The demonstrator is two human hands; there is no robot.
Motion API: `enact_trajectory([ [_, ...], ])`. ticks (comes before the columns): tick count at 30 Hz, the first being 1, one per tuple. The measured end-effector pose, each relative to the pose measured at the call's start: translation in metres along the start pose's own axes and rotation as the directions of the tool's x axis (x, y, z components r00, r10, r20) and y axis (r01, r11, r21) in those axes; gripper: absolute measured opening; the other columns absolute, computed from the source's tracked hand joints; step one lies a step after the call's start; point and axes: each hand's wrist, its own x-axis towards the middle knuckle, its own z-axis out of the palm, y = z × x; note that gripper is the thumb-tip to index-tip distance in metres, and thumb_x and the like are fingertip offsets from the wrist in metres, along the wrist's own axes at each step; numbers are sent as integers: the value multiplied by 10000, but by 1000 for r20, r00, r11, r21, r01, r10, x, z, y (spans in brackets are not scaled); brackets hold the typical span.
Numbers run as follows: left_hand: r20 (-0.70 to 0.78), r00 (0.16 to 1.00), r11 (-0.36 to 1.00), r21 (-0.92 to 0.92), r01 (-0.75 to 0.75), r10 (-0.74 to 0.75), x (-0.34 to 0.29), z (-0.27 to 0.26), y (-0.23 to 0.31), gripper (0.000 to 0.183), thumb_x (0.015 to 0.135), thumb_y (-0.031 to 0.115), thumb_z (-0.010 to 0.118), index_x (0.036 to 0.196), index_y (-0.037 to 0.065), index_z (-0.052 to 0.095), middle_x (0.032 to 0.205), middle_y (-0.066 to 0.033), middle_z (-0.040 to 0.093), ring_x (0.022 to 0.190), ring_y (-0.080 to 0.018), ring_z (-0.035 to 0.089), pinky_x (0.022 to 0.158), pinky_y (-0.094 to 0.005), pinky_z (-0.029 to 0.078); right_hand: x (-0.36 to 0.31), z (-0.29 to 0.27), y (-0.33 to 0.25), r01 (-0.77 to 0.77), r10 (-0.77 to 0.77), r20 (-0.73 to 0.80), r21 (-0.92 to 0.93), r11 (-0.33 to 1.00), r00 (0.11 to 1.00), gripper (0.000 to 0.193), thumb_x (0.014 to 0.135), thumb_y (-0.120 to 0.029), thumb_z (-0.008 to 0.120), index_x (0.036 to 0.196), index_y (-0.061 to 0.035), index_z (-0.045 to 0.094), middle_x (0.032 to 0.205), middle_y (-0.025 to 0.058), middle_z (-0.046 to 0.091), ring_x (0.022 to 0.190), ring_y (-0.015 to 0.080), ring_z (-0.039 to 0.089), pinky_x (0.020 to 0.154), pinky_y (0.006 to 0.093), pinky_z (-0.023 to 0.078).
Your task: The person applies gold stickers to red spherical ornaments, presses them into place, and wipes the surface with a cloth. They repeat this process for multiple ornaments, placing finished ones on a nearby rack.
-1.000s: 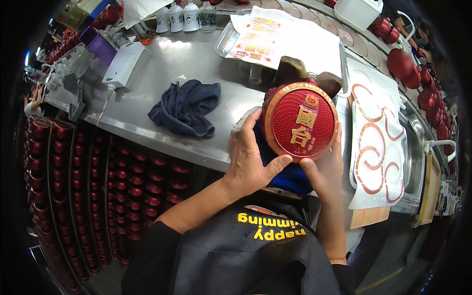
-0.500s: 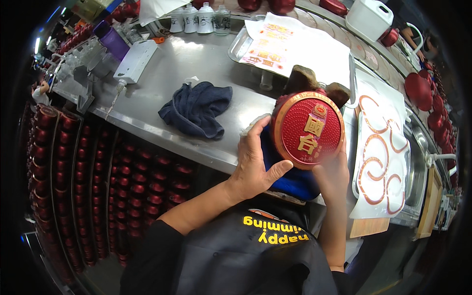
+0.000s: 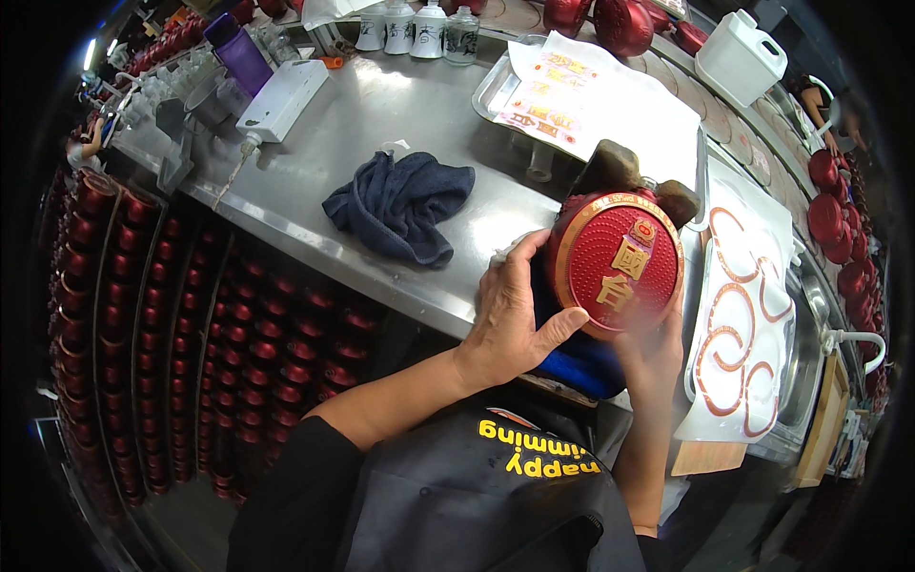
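A round red bottle (image 3: 624, 267) with a dotted face, a gold rim band and raised gold characters stands tilted at the bench's front edge. My left hand (image 3: 513, 319) grips its left side, fingers around the edge and thumb stretched toward the lower rim. On the lower right, my right hand (image 3: 658, 353) holds the bottle, its thumb blurred over the bottom of the face. Blue cloth (image 3: 581, 370) lies beneath the bottle, and two worn brown padded supports (image 3: 610, 167) show behind it. A crumpled dark navy towel (image 3: 400, 205) lies on the bench to the left.
Behind the bottle, a metal tray (image 3: 494, 91) carries a white sheet of gold-red decals (image 3: 558, 91). To the right, another white sheet holds ring-shaped decals (image 3: 729, 296) beside a sink (image 3: 810, 315). Small bottles (image 3: 429, 30) and a white box (image 3: 284, 100) stand at the back; red bottles (image 3: 267, 353) fill racks at left.
The whole view has shifted, so the bench and bottle appear slightly farther right. My right thumb has moved up a little onto the bottle's lower face. Both hands keep their hold.
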Motion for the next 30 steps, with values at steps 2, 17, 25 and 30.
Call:
enact_trajectory([
  [2, -10, 1000, 999, -46, -21, 20, 1, 1, -3, 915, 969, 472, 687, 1533, -65, 207, 1475, -289, 366, 1397, -389, 380, 1186, -481, 283, 0, -1, 0, 0, 0, 1, -14, 1000, 1000, 1143, 843, -515, 818, 1579, 119, 215, 1534, 257, 433, 1420, 312, 445, 1192, 413, 318],
  [17, -133, 990, 998, 0, -57, 56, 3, 6, -5, 887, 916, 503, 729, 1477, -51, 322, 1374, -299, 502, 1251, -431, 515, 1093, -511, 381, 2, 0, -10, -16, 15, -11, -73, 997, 1000, 1118, 852, -536, 798, 1587, 90, 234, 1536, 247, 445, 1417, 305, 454, 1190, 418, 326],
  [25, -106, 993, 988, -144, -58, 43, 5, 6, -13, 871, 941, 502, 700, 1494, -50, 315, 1408, -275, 482, 1279, -407, 487, 1114, -490, 359, 3, 1, -10, -1, 0, -15, -74, 997, 1000, 1101, 853, -543, 794, 1591, 68, 250, 1531, 239, 456, 1406, 298, 466, 1182, 416, 339],
  [30, -92, 996, 970, -241, -24, 2, 5, 6, -16, 817, 967, 481, 675, 1491, -45, 334, 1401, -254, 489, 1278, -389, 482, 1112, -482, 362, 3, 0, -7, 4, -6, -18, -104, 995, 1000, 1086, 854, -547, 790, 1580, 73, 272, 1534, 237, 451, 1411, 297, 458, 1183, 424, 332],
])
